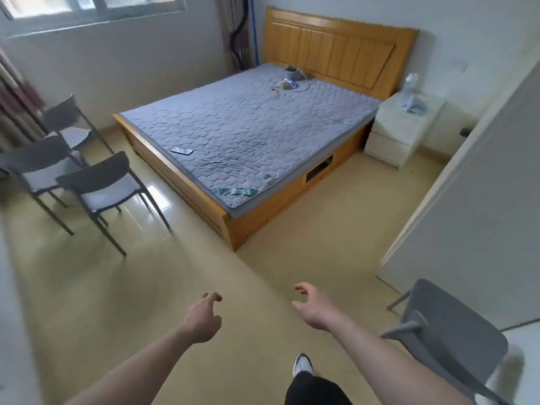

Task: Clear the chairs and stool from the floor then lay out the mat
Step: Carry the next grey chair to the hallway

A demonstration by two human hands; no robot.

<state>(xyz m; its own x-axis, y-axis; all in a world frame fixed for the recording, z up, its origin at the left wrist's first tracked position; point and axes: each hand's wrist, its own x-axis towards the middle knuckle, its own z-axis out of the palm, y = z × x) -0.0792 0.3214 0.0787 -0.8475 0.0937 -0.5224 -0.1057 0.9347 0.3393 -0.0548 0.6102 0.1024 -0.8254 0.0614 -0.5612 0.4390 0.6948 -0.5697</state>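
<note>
Grey chairs, three [96, 188], clustered at frame left, backs toward the viewer; a fourth chair [450, 343] lower right, beside the door. Open beige floor [263, 273] centre. Left hand [203, 317] and right hand [314, 306] loosely curled, empty.

- Floor [306, 229]: beige glossy tile, window glare patch left of bed.
- Bed [248, 133]: wooden frame, tall headboard [336, 51] against far wall, grey quilted mattress, small items near headboard, phone [181, 151] at left edge.
- Nightstand [400, 133]: white, right of bed, bottle on top.
- Window [87, 10]: top left, daylight.
- Curtain [239, 33]: far corner.
- Door [482, 200]: white, right.
- Walls white.
</note>
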